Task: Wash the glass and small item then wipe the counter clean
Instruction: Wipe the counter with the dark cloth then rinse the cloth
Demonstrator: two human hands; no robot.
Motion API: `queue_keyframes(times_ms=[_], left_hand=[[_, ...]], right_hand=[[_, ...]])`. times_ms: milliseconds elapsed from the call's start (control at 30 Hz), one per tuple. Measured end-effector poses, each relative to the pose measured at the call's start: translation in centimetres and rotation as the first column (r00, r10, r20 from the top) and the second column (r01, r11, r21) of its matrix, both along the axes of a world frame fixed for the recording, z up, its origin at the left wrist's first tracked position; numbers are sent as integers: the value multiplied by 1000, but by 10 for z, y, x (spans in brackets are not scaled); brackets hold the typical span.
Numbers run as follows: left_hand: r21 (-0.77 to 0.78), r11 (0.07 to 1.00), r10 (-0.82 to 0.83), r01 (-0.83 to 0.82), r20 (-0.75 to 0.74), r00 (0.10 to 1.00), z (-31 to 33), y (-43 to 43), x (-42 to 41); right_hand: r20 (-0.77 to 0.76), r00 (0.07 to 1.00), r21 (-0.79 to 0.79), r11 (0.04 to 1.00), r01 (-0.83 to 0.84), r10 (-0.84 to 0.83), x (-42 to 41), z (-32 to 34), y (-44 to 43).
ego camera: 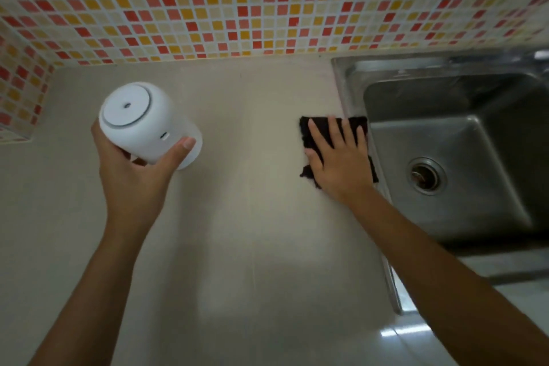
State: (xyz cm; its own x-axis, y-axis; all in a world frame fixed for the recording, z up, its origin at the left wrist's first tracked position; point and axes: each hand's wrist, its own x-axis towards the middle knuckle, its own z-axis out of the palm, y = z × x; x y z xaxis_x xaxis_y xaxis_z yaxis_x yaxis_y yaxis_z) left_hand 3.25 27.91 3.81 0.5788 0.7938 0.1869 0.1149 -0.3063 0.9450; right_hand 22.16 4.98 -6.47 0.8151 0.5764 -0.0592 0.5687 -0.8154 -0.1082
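Observation:
My left hand (pixel 133 175) grips a white cylindrical container (pixel 148 122) with a round lid, held tilted just above the beige counter (pixel 243 217) at the left. My right hand (pixel 338 157) lies flat, fingers spread, pressing a black cloth (pixel 319 125) onto the counter beside the sink's left rim. The cloth's edges show around my fingers and palm. No glass is in view.
A stainless steel sink (pixel 445 140) with a round drain (pixel 424 175) fills the right side. A wall of red, orange and cream mosaic tiles (pixel 237 3) runs along the back and wraps the left corner. The counter's front edge is at the bottom right.

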Motion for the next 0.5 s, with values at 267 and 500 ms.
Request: queue_keyframes(times_ms=[267, 500], left_hand=[[-35, 999, 35, -34, 35, 999, 9, -3, 1], [-17, 1000, 0, 0, 2, 1000, 9, 0, -3]], right_hand=[[-69, 998, 1, 1000, -2, 2, -136, 12, -82], [-37, 993, 9, 994, 110, -110, 18, 4, 35]])
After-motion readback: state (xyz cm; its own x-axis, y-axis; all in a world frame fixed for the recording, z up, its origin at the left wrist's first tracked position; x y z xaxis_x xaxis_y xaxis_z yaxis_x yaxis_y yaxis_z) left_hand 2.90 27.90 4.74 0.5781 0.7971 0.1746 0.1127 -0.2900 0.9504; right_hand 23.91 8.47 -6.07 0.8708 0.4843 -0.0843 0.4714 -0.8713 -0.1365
